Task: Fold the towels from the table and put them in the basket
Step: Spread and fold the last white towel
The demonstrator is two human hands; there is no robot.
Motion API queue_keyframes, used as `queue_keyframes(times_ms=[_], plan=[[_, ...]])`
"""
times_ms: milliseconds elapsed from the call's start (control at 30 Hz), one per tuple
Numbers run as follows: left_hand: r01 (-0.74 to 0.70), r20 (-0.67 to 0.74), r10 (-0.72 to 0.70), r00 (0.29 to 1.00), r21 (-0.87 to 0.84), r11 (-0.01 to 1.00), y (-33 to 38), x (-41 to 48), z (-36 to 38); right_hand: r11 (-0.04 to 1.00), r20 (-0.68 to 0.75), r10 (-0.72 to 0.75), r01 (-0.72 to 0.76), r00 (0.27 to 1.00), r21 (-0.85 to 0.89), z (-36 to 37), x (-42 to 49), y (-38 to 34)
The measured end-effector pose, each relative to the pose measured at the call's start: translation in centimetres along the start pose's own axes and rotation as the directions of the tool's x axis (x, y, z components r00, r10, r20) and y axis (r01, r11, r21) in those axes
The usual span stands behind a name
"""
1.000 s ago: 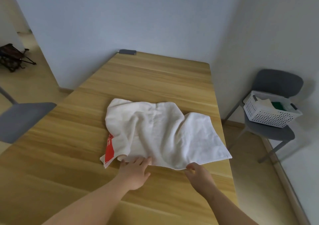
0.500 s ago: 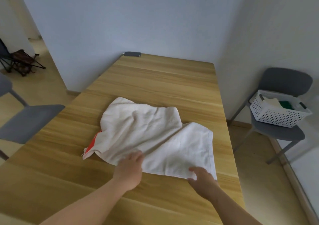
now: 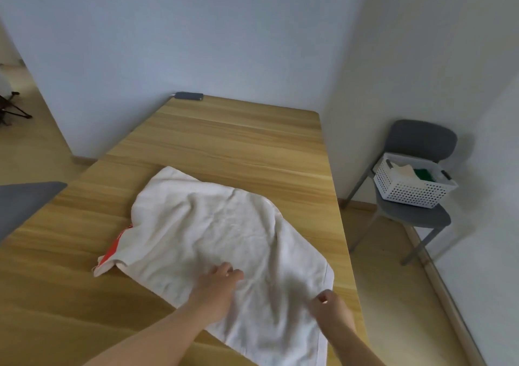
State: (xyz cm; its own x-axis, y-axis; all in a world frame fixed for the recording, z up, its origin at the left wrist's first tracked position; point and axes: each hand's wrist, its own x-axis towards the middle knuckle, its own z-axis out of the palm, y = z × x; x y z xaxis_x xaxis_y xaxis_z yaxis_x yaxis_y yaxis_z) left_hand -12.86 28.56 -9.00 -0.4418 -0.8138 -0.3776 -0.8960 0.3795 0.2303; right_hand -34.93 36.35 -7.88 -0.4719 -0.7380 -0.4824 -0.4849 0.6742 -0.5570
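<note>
and here we are at the wooden table [image 3: 238, 141], where a white towel [image 3: 219, 225] is lying spread out and rumpled across the near half, its near corner hanging over the table's front edge. a red patch [image 3: 113, 249] is peeking out at the towel's left side, where that end is curling under itself. the left hand [image 3: 217, 284] is reaching in over the near part of the cloth and resting right on it, knuckles up and fingers bent down into the fabric; whether it is gripping a fold or only pressing, i cannot tell through the blur. the right hand [image 3: 330, 308] is sitting at the towel's near right hem, fingers curled in and pinching the edge of the cloth. over to the right, well apart from the table, a white perforated basket [image 3: 412, 194] is standing on the seat of a grey chair [image 3: 421, 217], and inside it a cream cloth [image 3: 404, 170] and something green [image 3: 422, 174] are showing. at the table's far edge a dark flat object [image 3: 188, 96] is lying against the wall, and a second grey chair seat [image 3: 25, 203] is poking in from the left.
</note>
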Motion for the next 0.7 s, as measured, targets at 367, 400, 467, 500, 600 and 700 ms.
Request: queue_keyframes(times_ms=[367,400,467,500,600,700], plan=[[0.054,0.162,-0.052,0.985,-0.011,0.998,0.7,2.6,-1.4,0.572,0.206,0.322,-0.363,0.924,0.736,-1.1,3.9,-2.6],[0.071,0.161,-0.069,0.985,-0.010,0.997,0.8,2.7,-1.4,0.538,0.259,0.297,-0.385,0.919,0.750,-1.3,4.1,-2.8],[0.099,0.163,-0.096,0.982,-0.012,0.995,0.9,3.0,-1.4,0.590,0.275,0.223,-0.354,0.935,0.726,-1.7,4.3,-3.4],[0.112,0.164,-0.107,0.981,-0.018,0.994,0.9,3.2,-1.4,0.665,0.233,0.169,-0.285,0.958,0.690,-1.9,4.4,-4.0],[0.185,0.162,-0.172,0.972,-0.068,0.980,1.3,4.1,-1.8,0.916,-0.001,-0.139,0.129,0.990,0.380,-2.8,4.7,-5.8],[0.293,0.194,-0.260,0.946,-0.164,0.942,2.1,5.3,-2.7,0.857,-0.009,-0.514,0.514,0.857,-0.048,-3.9,4.7,-7.4]])
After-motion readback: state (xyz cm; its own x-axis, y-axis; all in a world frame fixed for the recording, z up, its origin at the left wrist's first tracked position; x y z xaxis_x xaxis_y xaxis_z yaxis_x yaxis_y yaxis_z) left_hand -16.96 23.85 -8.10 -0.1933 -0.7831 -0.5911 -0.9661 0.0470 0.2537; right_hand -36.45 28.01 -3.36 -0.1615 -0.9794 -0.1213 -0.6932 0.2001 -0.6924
